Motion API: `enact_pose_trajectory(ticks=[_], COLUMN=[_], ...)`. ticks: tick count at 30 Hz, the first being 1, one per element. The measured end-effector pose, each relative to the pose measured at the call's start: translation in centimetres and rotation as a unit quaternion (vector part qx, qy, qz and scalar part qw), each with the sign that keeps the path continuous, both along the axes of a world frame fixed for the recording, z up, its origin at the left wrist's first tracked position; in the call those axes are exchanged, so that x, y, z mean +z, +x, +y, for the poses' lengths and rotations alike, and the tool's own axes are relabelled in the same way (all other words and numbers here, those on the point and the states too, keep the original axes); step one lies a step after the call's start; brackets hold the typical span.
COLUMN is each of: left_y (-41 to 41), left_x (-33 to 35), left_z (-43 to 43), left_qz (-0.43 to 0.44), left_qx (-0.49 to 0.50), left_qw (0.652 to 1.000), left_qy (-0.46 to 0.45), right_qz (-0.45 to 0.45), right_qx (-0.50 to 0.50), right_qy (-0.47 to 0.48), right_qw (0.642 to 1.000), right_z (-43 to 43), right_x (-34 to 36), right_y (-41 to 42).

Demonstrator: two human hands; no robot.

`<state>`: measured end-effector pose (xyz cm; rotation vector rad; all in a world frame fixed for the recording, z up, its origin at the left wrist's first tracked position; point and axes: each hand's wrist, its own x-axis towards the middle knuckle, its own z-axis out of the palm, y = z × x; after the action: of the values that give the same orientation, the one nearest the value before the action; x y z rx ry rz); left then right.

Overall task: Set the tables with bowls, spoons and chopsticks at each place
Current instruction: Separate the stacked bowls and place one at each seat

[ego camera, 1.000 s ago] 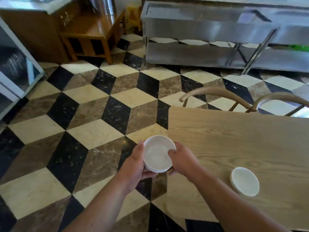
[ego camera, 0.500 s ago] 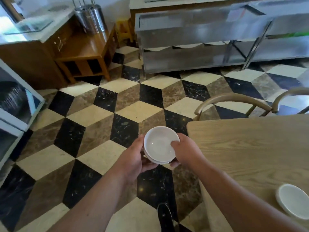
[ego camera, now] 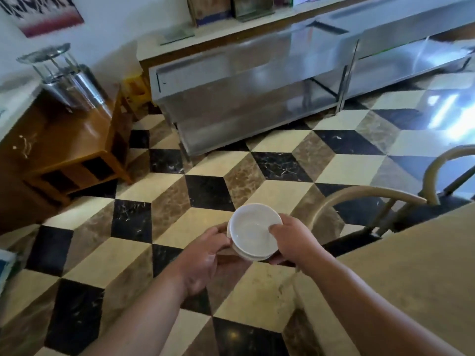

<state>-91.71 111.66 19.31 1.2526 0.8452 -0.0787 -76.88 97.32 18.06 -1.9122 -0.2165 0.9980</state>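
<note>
Bowls (ego camera: pixel 253 233), a small white stack, sit mid-frame over the floor, left hand (ego camera: pixel 205 255) cupped beneath, right hand (ego camera: pixel 290 240) clamped on the rim. The placed bowl has left view and the desk (ego camera: pixel 411 278) slid to lower right, suggesting the person is heading for another place.

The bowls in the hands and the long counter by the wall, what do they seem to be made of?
The bowls: probably glazed ceramic or porcelain, plain white and smooth with a soft sheen; melamine cannot be excluded. The counter: apparently stainless steel, grey, brushed, with blurred reflections on its panels and lower shelf.
</note>
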Motion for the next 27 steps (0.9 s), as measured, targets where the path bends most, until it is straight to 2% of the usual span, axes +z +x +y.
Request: enact_pose_trajectory(ticks=[5,11,16,19,27], left_y=[9.6,22.1,31.8,36.2,46.2], left_x=[0.1,0.3,1.0,1.8,2.5], left_z=[6.1,11.9,15.7,16.7,14.0], left_qz=[-0.010,-0.048,-0.067,-0.063,-0.067], left_qx=[-0.040,-0.162,-0.282,-0.335,-0.465], left_qw=[0.999,0.985,0.955,0.939,0.883], left_qy=[-0.021,-0.032,-0.059,-0.044,-0.024], right_qz=[-0.029,-0.080,-0.085,-0.073,-0.085], right_qx=[-0.062,-0.183,-0.326,-0.398,-0.526], right_qy=[-0.019,-0.025,-0.016,0.002,-0.013], right_qw=[0.997,0.980,0.941,0.915,0.846], right_z=[4.1,7.4,9.9,11.1,9.8], right_x=[1.7,2.0,3.1,3.7,4.4], right_y=[7.4,15.3,19.7,20.6,25.7])
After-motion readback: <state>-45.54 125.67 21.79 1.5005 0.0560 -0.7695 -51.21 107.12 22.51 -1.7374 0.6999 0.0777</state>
